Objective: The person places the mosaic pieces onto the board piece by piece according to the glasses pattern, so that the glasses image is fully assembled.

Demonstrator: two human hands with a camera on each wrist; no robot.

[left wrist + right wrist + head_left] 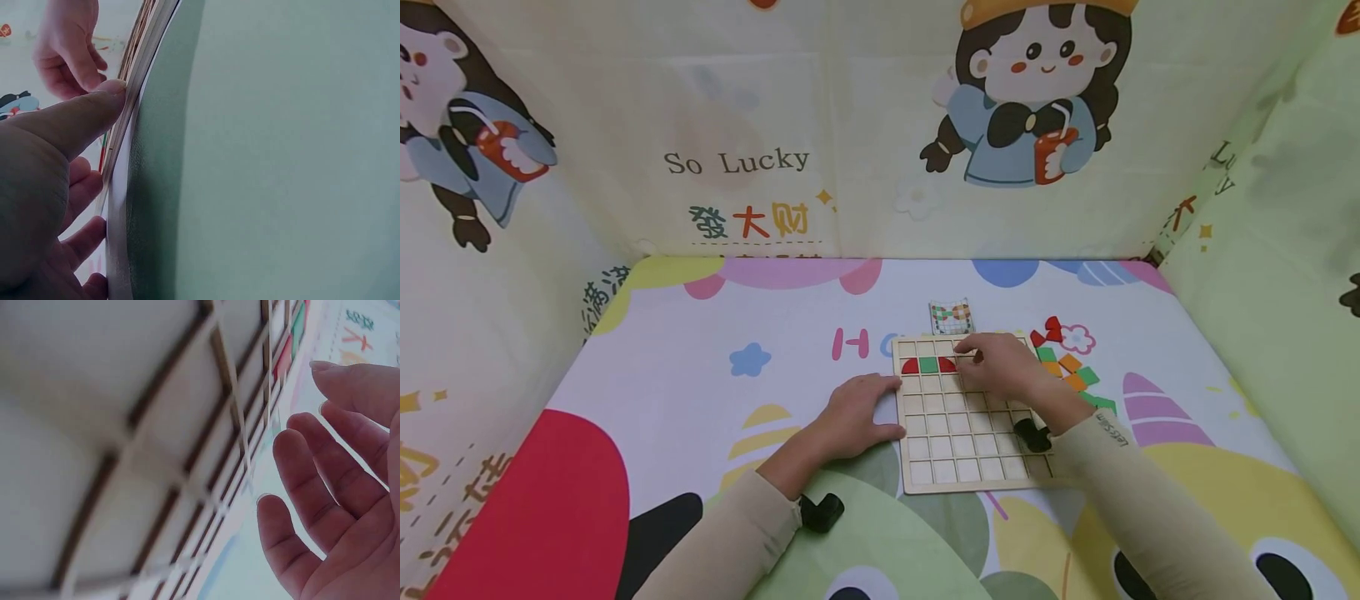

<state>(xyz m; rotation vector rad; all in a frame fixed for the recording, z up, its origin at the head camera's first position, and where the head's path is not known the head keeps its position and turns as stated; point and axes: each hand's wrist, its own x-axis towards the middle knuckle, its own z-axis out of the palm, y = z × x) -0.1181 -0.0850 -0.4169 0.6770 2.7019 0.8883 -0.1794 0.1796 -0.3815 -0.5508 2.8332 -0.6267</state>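
Observation:
A wooden grid board [925, 486] lies on the patterned cloth. In one of its upper rows sit a red curved-edged piece [910, 367], a green square [928, 365] and another red piece [947, 365]. My left hand [857, 415] rests against the board's left edge; in the left wrist view its thumb [94, 119] touches the rim. Above the upper rows hovers my right hand [1000, 367], close to the second red piece. The right wrist view shows that hand's fingers [294, 453] loosely bent and apart from the thumb, with nothing visible between them.
A small pattern card [951, 317] lies just beyond the board's far edge. To the board's right, loose red pieces [1054, 329], orange squares [1070, 363] and green pieces [1087, 376] are scattered, partly behind the right forearm. A printed cloth wall [865, 125] rises at the back.

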